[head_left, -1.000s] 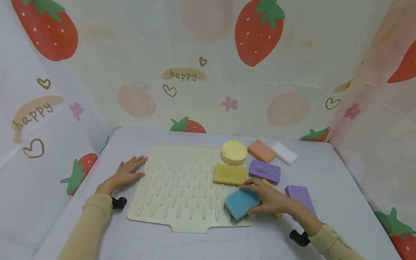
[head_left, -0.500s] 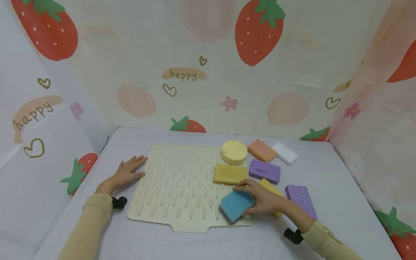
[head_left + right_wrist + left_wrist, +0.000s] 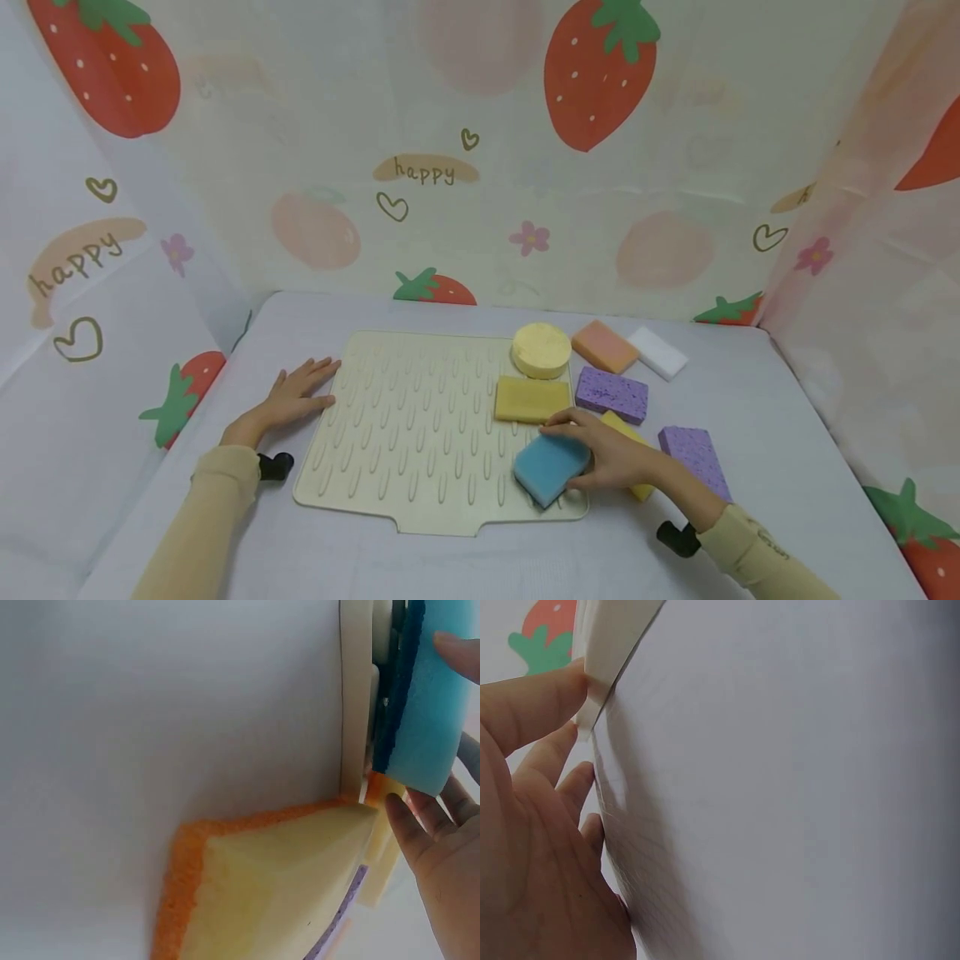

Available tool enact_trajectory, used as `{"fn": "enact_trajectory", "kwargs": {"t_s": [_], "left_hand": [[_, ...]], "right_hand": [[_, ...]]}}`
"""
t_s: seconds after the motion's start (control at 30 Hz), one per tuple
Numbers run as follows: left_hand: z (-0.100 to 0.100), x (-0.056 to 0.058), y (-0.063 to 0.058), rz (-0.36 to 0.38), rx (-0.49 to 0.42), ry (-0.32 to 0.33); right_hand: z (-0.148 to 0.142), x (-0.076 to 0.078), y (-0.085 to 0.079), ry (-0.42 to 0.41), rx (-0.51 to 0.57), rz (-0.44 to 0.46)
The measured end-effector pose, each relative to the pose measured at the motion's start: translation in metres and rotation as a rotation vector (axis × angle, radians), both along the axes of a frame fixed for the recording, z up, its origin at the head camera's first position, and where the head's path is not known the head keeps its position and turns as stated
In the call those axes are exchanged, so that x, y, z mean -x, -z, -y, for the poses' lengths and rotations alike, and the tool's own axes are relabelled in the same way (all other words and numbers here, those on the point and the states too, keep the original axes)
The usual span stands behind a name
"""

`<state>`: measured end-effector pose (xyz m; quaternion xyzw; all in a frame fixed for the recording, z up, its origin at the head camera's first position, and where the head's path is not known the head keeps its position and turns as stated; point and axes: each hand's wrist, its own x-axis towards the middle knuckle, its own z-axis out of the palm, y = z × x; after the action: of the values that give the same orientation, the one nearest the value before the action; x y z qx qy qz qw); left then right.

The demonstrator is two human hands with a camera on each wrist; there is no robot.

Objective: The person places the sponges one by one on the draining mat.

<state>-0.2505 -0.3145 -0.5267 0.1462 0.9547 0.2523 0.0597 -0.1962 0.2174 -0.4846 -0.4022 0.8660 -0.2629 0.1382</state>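
One yellow sponge (image 3: 531,400) beyond blue sponge (image 3: 550,468)

- Blue sponge (image 3: 551,468): soft-looking matt foam, fairly smooth, backed by a darker, rough scouring layer.
- Cream ridged mat (image 3: 412,417): looks like moulded plastic or silicone, smooth with a faint sheen between raised ribs.
- Yellow-and-orange sponge (image 3: 277,870), at the right: smooth matt yellow foam over a coarse, grainy orange layer.
- Far purple sponge (image 3: 612,394) and near purple sponge (image 3: 696,458): matt, rough, visibly pitted.
- Round pale-yellow sponge (image 3: 542,350), far right on the mat: matt, slightly mottled.
- White tablecloth (image 3: 420,567): matt cloth, lightly textured at the near side.
- Strawberry-print backdrop (image 3: 465,100): thin-looking sheet, creased at the right.
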Motion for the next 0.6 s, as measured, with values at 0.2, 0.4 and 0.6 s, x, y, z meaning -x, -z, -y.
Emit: {"fn": "enact_trajectory", "kwargs": {"t_s": [0.2,0.4,0.6], "left_hand": [[-0.0003,0.0006,0.0003,0.005,0.022,-0.005],[-0.0002,0.0015,0.0005,0.01,0.028,-0.008],[-0.0002,0.001,0.001,0.017,0.013,-0.012]], "right_hand": [[-0.0016,-0.0001,-0.0023,-0.011,0.008,0.001],[-0.0016,0.0001,-0.0035,-0.036,0.013,0.0],[-0.0015,-0.0006,-0.0034,-0.044,0.014,0.015]]}}
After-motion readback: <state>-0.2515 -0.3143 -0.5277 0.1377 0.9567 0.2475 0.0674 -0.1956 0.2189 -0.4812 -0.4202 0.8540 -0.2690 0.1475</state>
